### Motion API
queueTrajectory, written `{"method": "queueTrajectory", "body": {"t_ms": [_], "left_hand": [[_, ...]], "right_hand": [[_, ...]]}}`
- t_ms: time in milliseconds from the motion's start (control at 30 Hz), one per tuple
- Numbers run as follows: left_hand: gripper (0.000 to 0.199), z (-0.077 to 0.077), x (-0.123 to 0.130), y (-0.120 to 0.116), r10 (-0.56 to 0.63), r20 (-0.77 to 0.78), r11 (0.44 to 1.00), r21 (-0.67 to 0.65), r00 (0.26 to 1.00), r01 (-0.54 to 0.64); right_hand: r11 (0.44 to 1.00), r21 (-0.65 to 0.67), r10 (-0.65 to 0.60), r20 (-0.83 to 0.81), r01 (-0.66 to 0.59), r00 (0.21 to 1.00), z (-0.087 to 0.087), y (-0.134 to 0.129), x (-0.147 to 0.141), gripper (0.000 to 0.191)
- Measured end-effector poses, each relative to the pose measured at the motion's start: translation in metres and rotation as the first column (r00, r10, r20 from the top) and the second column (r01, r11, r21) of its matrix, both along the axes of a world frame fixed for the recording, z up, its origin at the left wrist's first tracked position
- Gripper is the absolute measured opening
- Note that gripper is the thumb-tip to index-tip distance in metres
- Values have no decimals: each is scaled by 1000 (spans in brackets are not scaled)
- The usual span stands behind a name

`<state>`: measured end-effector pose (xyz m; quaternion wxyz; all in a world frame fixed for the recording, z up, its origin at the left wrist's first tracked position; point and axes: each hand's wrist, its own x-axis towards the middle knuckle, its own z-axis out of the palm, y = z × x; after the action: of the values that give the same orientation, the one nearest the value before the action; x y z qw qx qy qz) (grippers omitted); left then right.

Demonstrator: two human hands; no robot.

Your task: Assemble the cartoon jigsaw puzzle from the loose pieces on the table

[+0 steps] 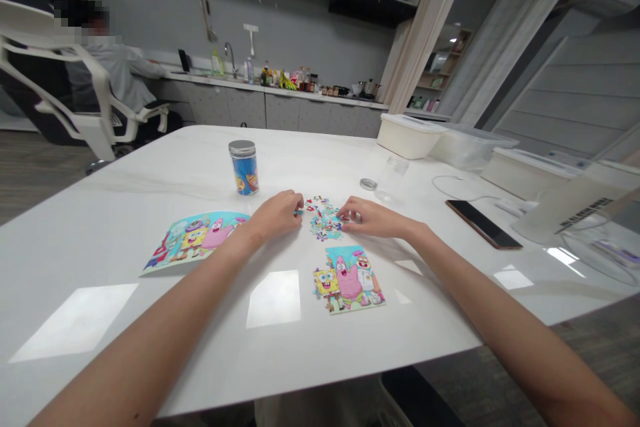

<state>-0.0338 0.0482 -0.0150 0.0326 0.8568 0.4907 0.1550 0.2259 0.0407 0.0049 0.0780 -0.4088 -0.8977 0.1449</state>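
Our left hand (281, 215) and right hand (373, 217) flank the loose pieces (325, 219) on the bench (200, 320); we cannot tell whether either grip is open or closed. The partly joined puzzle (350, 280) lies nearer us, right of the picture sheet (193, 238).

Beyond the white table's (165, 167) far edge, grey cabinets (320, 113) line a grey wall (300, 27); pale curtains (430, 20) hang right; wood-look floor (30, 163).
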Motion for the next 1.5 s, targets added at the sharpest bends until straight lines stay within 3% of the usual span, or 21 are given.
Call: {"method": "queueTrajectory", "body": {"t_ms": [400,867,1133,1500], "left_hand": [[12,0,7,1,-44,84,998,-31,995,47],[18,1,6,-3,-30,-79,999,41,996,33],[23,6,10,-14,-21,-241,995,86,970,43],[24,7,10,-14,10,-313,994,109,950,26]], "right_hand": [[999,-36,39,-53,-41,998,-1,1,2,20],[996,26,83,-59,-81,995,-3,7,9,17],[996,48,84,-71,-81,994,-14,11,13,24],[997,23,78,-77,-77,994,-19,15,17,31]]}}
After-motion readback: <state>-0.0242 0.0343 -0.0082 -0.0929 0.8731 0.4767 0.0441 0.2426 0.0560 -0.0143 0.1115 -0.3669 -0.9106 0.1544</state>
